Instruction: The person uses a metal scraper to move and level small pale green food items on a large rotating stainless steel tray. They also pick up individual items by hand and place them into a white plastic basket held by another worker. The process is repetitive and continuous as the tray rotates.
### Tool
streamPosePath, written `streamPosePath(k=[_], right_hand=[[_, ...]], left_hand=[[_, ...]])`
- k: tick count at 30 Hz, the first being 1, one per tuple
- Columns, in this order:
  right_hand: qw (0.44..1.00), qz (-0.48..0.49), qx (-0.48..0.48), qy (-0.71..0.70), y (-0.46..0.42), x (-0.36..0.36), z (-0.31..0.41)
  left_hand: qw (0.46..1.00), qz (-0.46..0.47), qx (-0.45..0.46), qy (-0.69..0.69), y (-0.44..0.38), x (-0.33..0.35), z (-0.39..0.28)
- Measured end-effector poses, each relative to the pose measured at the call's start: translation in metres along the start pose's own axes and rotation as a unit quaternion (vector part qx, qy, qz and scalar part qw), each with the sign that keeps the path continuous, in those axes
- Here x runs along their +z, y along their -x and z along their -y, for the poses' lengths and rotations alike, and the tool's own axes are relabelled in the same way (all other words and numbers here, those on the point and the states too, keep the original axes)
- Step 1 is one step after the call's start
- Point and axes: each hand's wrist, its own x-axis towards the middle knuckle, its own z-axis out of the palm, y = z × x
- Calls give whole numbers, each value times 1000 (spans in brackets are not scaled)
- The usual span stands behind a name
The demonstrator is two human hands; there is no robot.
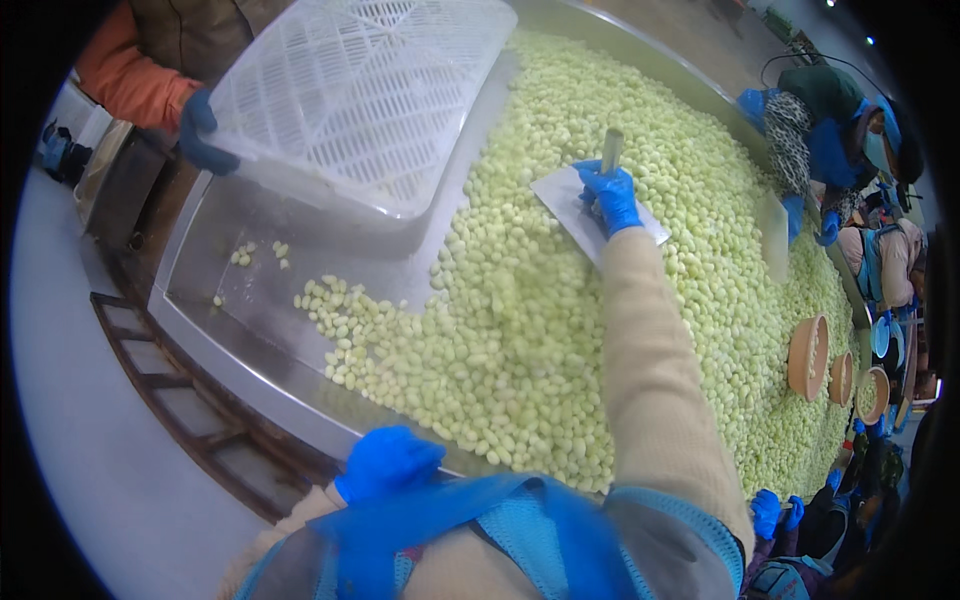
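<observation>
My right hand [611,195], in a blue glove, grips the upright cylindrical handle of a flat metal scraper plate [562,199]. The plate lies among a broad heap of pale green oval fruit [525,315], which look like peeled grapes. Some of the fruit just below the plate are blurred. Also gloved in blue, my left hand [394,461] rests curled at the near rim of the large metal table [247,345]. Nothing shows in that hand, though its palm is hidden.
At the upper left a co-worker's dark-gloved hand [202,131] holds a tilted white slatted plastic crate [352,105] over the table. Tan bowls [808,356] sit on the fruit at right, near a pale board [772,236]. Several co-workers line the far side. A rusty metal frame [180,397] runs below the left edge.
</observation>
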Motion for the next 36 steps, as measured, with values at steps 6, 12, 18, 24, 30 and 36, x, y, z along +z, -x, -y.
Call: streamPosePath(k=[6,12,18,24,30,36], right_hand=[[992,39,-105,-57,80,-22,90],[996,79,-36,36,162,-10,97],[988,100,100,57,179,-32,20],[988,48,-147,17,210,-15,152],[990,67,60,109,186,-69,-26],[997,70,30,31,191,-23,58]], left_hand=[[998,-5,66,-14,-11,-15,-6],[997,-48,57,-9,-2,0,-3],[997,-19,75,8,-6,-2,-1],[998,-19,52,-9,-7,-10,-8],[995,-45,89,5,-5,0,0],[994,-66,82,-13,-7,5,2]])
